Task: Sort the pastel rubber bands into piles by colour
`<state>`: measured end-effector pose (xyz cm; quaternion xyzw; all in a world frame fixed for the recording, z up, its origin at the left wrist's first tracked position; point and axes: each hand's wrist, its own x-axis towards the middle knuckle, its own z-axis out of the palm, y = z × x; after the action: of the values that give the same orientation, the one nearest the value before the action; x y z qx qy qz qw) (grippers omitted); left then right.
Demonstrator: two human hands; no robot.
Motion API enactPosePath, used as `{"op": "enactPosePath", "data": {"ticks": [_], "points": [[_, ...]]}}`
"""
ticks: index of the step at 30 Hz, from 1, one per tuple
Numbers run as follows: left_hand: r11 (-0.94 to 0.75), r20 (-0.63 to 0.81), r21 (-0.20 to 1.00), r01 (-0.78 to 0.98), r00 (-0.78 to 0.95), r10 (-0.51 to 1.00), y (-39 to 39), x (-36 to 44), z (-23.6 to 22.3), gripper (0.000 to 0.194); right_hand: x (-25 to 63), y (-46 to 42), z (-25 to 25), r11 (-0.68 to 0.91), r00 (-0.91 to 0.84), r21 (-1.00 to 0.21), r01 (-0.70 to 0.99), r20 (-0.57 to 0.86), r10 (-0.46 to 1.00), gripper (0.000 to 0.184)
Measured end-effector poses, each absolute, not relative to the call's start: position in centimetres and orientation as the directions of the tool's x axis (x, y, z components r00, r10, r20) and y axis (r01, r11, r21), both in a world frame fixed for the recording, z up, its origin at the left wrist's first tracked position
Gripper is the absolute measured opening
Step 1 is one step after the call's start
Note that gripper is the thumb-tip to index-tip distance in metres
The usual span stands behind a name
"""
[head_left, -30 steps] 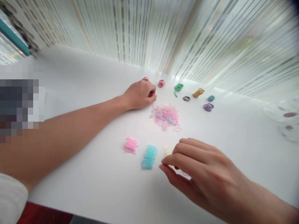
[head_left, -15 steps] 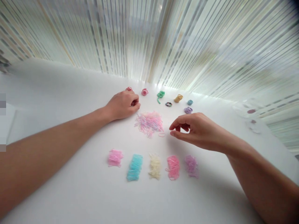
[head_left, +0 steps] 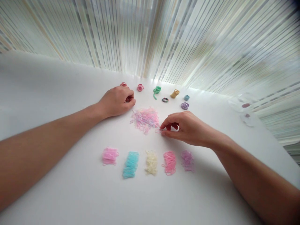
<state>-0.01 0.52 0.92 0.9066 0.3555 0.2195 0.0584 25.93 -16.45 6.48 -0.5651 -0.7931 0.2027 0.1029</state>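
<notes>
A mixed heap of thin pastel rubber bands [head_left: 144, 119] lies mid-table. My right hand [head_left: 185, 128] rests beside its right edge, thumb and forefinger pinched at a loose pink band [head_left: 158, 131]. My left hand [head_left: 116, 101] lies curled on the table left of the heap, with something reddish showing between its fingers. In front lie sorted piles in a row: pink [head_left: 110, 155], blue [head_left: 130, 164], cream [head_left: 151, 162], darker pink [head_left: 169, 162] and lilac [head_left: 187, 160].
Small bundles of thicker bands sit at the back: red [head_left: 123, 84], pink [head_left: 140, 87], green [head_left: 156, 91], dark multicoloured [head_left: 165, 100], tan [head_left: 174, 93], teal [head_left: 186, 97], purple [head_left: 184, 106]. A striped curtain [head_left: 164, 40] borders the white table [head_left: 70, 175]. Clear containers [head_left: 245, 109] stand far right.
My right hand left the front row, rose, then moved left and down to the heap's edge and pinched at a loose band. The view shifted, uncovering all the front piles. My left hand stayed put.
</notes>
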Motion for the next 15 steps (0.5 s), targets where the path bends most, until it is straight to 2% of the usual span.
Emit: {"op": "enactPosePath", "data": {"ticks": [15], "points": [[-0.739,0.351,0.275,0.615,0.651,0.673,0.43,0.07,1.01,0.020,25.99,-16.32,5.93,0.282,-0.369,-0.501,0.818,-0.083,0.926,0.012]]}}
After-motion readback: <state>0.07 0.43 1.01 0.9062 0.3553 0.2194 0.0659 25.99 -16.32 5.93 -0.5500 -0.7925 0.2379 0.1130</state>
